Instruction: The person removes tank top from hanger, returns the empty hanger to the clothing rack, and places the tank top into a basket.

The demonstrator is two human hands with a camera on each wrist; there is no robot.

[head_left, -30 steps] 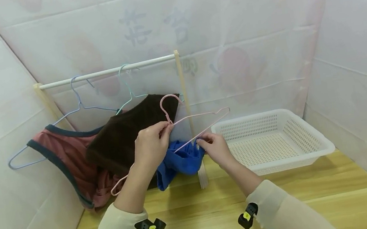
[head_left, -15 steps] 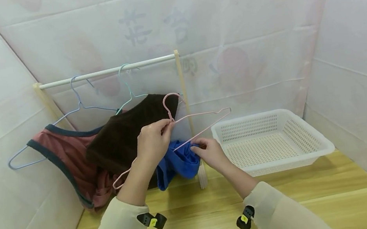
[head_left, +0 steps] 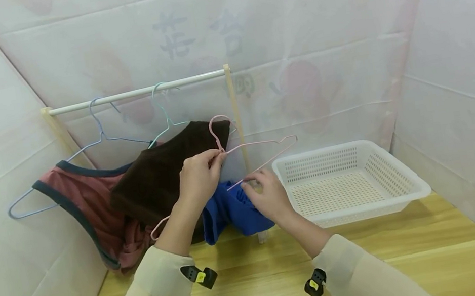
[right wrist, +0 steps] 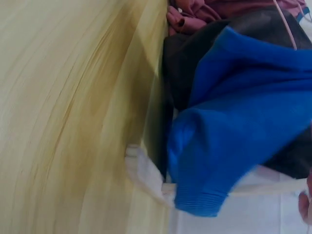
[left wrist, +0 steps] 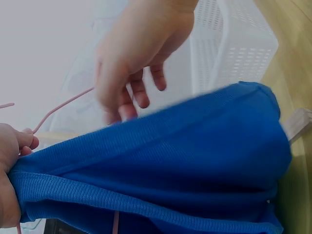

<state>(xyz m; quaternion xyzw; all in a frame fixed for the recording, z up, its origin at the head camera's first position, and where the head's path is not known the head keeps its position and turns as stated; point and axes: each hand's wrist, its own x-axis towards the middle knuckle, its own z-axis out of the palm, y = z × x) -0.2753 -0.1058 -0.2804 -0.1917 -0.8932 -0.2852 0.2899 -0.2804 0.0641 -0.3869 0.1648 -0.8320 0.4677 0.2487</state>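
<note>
My left hand [head_left: 200, 176] pinches a pink clothes hanger [head_left: 260, 142] just under its hook. In the left wrist view its fingers [left wrist: 9, 146] also lie at the ribbed edge of a blue knit top [left wrist: 161, 141]. The top hangs below the hanger's lower bar, its opening spread wide toward that camera. My right hand [head_left: 269, 197] is beside the lower bar, thumb and forefinger slightly apart, fingertips close over the top's edge. In the right wrist view the blue top [right wrist: 243, 107] drapes down to a ribbed cuff, with most of the right hand out of frame.
A small rack with a white rail [head_left: 128, 95] stands behind. From it hang a dusty-red sleeveless top [head_left: 88, 196] on a blue hanger and a dark brown garment [head_left: 149, 176] on a light green one. A white perforated basket [head_left: 353, 212] is at right on the wooden table [head_left: 248, 279].
My right hand has let go of the blue top's edge and moved slightly left and up; that side of the top has dropped. My left hand has raised the pink hanger a little.
</note>
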